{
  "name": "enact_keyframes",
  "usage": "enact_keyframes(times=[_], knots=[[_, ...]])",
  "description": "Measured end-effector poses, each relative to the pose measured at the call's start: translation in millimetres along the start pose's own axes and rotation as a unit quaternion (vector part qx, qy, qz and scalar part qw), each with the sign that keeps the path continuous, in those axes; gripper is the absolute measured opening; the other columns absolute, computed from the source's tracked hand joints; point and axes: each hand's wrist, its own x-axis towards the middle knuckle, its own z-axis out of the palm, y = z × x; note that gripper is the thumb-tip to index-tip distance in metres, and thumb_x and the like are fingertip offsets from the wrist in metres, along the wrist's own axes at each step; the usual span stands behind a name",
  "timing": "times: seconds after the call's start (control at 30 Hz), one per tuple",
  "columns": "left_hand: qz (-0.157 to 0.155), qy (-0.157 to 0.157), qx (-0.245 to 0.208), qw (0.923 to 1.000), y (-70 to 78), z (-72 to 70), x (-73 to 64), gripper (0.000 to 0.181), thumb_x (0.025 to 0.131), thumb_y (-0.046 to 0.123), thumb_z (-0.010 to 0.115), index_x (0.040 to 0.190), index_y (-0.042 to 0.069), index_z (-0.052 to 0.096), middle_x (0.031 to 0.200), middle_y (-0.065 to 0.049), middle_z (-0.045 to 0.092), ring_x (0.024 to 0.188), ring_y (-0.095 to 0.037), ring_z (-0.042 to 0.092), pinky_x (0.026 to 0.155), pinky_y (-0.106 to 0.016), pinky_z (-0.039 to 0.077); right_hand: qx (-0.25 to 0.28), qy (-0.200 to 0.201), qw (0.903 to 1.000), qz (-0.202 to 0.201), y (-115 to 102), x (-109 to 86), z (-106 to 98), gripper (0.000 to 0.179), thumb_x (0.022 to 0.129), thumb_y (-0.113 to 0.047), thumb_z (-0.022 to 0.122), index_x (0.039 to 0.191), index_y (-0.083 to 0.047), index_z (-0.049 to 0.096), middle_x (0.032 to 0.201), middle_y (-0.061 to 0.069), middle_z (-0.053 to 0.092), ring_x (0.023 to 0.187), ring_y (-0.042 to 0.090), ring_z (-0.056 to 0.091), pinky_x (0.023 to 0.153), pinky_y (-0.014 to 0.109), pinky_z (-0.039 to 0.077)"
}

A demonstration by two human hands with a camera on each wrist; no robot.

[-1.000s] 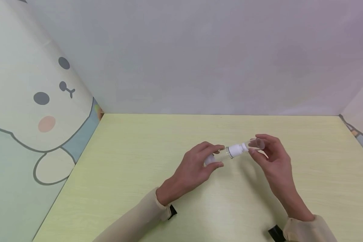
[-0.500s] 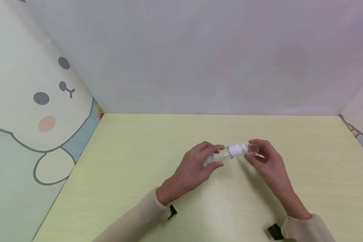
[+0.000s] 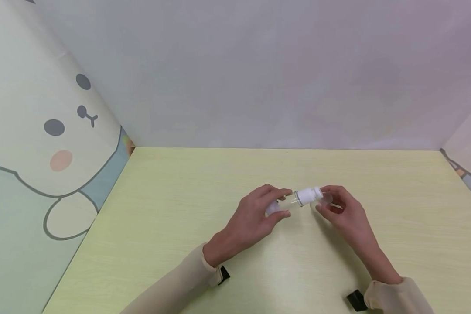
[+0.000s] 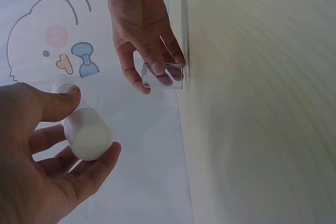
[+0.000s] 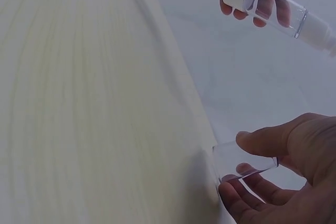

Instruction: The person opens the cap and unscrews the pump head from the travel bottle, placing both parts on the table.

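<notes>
Pump bottle [image 3: 293,201] slants in the left hand [image 3: 254,214], fingers curled round it — the right hand [image 3: 347,213] pinches what looks like a clear cap [image 5: 233,159].

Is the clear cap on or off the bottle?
Off. In the right wrist view, the right hand holds the clear cap apart from the bottle, whose white top is uncovered.

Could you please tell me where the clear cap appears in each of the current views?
Head: clear cap right of and below centre, in the right hand.
Left wrist: clear cap slightly above the middle.
Right wrist: clear cap at lower right.
Shared landmark: the bottle in the left hand, visible in all three.
</notes>
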Motion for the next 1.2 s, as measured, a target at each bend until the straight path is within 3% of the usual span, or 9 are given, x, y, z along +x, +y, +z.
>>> enact_keyframes(times=[0.27, 0.5, 0.73, 0.97, 1.2], knots=[[-0.002, -0.003, -0.007, 1.0, 0.1, 0.0, -0.2, 0.042, 0.094, 0.02, 0.08, 0.134, 0.015, 0.069, 0.117, -0.001, 0.07, 0.099, -0.011, 0.065, 0.08, -0.017, 0.053, -0.022, -0.004, 0.9997, 0.01, 0.2, 1.4, 2.1, 0.05, 0.09, -0.006, 0.08, 0.135, -0.005, 0.059, 0.128, 0.021, 0.066, 0.106, 0.021, 0.064, 0.083, 0.001, 0.048], [0.003, 0.0, -0.006, 1.0, 1.0, -0.3, -0.8, 0.042, 0.093, 0.019, 0.08, 0.133, 0.015, 0.069, 0.116, 0.0, 0.07, 0.098, -0.011, 0.065, 0.08, -0.018, 0.054, -0.032, 0.0, 0.9995, 0.005, 0.9, 1.6, 3.9, 0.05, 0.09, -0.005, 0.08, 0.135, -0.005, 0.059, 0.125, 0.022, 0.067, 0.108, 0.026, 0.065, 0.083, 0.001, 0.047], [0.0, -0.002, -0.005, 1.0, 1.5, -0.3, -0.8, 0.043, 0.093, 0.02, 0.081, 0.134, 0.014, 0.069, 0.117, 0.002, 0.07, 0.099, -0.011, 0.065, 0.081, -0.018, 0.054, -0.039, -0.006, 0.9992, 0.008, 0.0, 1.2, 4.8, 0.05, 0.092, -0.006, 0.079, 0.137, -0.005, 0.057, 0.127, 0.023, 0.066, 0.113, 0.035, 0.066, 0.09, 0.02, 0.059], [-0.006, -0.004, -0.005, 1.0, 1.3, 0.4, -0.7, 0.044, 0.093, 0.021, 0.08, 0.135, 0.015, 0.068, 0.116, 0.002, 0.07, 0.099, -0.01, 0.065, 0.081, -0.018, 0.054, -0.033, -0.009, 0.9993, 0.01, -2.1, 1.1, 4.1, 0.054, 0.092, -0.008, 0.079, 0.14, -0.005, 0.055, 0.13, 0.022, 0.064, 0.113, 0.036, 0.065, 0.085, 0.003, 0.046], [-0.023, -0.007, -0.013, 0.9996, 1.5, 1.9, -1.2, 0.042, 0.095, 0.021, 0.079, 0.134, 0.017, 0.066, 0.118, 0.004, 0.068, 0.102, -0.009, 0.066, 0.082, -0.017, 0.054, -0.015, -0.01, 0.9993, 0.033, -6.4, 0.0, 1.1, 0.058, 0.094, -0.016, 0.079, 0.143, -0.004, 0.051, 0.138, 0.021, 0.059, 0.117, 0.038, 0.064, 0.083, 0.0, 0.045]])
